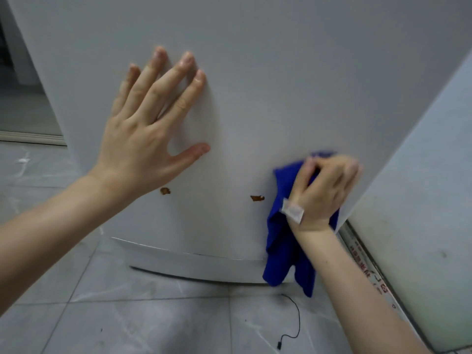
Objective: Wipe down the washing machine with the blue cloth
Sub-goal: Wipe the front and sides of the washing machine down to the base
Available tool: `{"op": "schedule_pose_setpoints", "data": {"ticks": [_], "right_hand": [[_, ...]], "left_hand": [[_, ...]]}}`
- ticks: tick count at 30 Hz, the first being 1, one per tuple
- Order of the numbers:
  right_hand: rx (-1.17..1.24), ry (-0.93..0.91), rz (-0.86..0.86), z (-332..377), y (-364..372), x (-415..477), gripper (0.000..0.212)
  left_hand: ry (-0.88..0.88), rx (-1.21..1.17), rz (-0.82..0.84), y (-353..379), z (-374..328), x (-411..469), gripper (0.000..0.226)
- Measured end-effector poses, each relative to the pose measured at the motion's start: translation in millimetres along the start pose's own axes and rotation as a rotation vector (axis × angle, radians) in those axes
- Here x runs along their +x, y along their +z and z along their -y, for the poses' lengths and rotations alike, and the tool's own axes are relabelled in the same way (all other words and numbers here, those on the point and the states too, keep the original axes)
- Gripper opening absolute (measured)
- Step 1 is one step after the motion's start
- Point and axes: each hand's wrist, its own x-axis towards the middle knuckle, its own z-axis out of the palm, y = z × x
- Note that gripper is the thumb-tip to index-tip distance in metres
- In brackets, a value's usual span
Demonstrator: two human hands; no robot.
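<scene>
My right hand (pixel 324 192) grips the bunched blue cloth (pixel 281 241) against the washing machine (pixel 281 85) at the lower right of the frame, close to the panel's right edge, with the cloth's loose tail hanging straight down. My left hand (pixel 143 139) lies flat at centre left, fingers spread, holding nothing. The nearer brown mark (pixel 257 198) sits just left of the cloth, so I judge the next stroke should run leftward.

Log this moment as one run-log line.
left hand: flat on washing machine panel | right hand: grips blue cloth against panel near right edge | brown marks: two, left of cloth
</scene>
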Motion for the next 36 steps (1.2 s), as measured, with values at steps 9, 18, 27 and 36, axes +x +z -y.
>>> {"op": "schedule_pose_setpoints", "data": {"ticks": [9, 18, 27, 36], "right_hand": [[0.029, 0.037, -0.059, 21, 13, 12, 0.022], [-0.036, -0.152, 0.221, 8, -1, -112, 0.014], [-0.016, -0.045, -0.115, 31, 24, 57, 0.031], [-0.054, -0.365, 0.3, 4, 6, -144, 0.01]], "left_hand": [[0.016, 0.01, -0.001, 0, 1, -5, 0.071], [0.024, 0.014, -0.007, 1, 2, -9, 0.069], [0.049, 0.028, -0.019, 2, 5, -12, 0.065], [0.044, 0.022, -0.072, 12, 3, -23, 0.061]]}}
